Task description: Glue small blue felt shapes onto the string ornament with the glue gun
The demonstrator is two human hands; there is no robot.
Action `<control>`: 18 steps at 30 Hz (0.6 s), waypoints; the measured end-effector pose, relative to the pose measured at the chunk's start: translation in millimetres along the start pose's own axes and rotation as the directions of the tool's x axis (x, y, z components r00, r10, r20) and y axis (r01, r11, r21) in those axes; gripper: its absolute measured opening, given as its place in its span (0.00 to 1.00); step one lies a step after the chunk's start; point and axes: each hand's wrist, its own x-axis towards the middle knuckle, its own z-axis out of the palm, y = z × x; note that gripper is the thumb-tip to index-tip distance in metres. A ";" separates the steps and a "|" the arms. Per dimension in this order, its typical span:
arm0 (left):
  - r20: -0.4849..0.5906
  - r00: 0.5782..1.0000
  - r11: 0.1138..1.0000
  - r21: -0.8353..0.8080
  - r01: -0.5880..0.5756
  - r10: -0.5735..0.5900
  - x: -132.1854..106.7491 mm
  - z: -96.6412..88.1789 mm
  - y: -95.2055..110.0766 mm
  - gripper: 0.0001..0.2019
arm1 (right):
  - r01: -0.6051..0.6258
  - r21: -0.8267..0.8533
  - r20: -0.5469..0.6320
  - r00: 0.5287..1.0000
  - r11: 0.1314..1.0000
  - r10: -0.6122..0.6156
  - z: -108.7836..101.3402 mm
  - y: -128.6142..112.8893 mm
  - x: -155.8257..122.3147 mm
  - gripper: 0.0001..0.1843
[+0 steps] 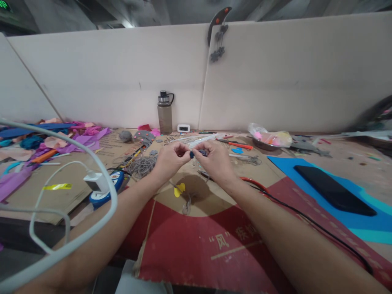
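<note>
Above the cardboard, my left hand point(170, 160) and my right hand point(217, 161) meet fingertip to fingertip. Both are closed in a pinch on a small dark blue piece point(192, 154), too small for me to tell its kind. More bluish material shows by the right fingers, partly hidden. Below the hands lies a yellow cut-out shape point(179, 190) beside a loose bit of thin cord point(187, 206). A tangle of grey cord point(141, 165) rests left of my left hand. White sticks point(203, 140) lie behind the hands.
Red-and-tan cardboard point(190, 241) covers the work area. A phone point(333, 190) lies on blue sheets at right. Left are a blue power strip point(105, 195), a white cable point(114, 192) crossing close by, and coloured scraps point(85, 141). A bottle point(165, 116) stands by the partition.
</note>
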 end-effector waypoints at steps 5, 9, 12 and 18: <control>0.124 0.982 0.913 -0.368 0.177 -0.141 2.8 1.1 -2.5 0.11 | -0.034 0.083 -0.019 0.999 0.996 0.036 1.1 2.4 1.9 0.06; 0.209 0.963 0.789 -0.557 0.258 -0.168 4.7 -0.5 -4.5 0.14 | -0.101 0.207 0.008 0.995 0.973 0.101 0.5 3.8 3.4 0.06; 0.233 0.960 0.815 -0.517 0.260 -0.158 4.2 -1.7 -3.8 0.14 | -0.125 0.264 0.033 0.992 0.956 0.121 1.4 4.6 3.0 0.08; 0.212 0.968 0.899 -0.385 0.212 -0.137 2.0 -1.3 -3.8 0.13 | -0.073 0.215 0.044 0.997 0.974 0.065 6.9 7.4 -0.3 0.08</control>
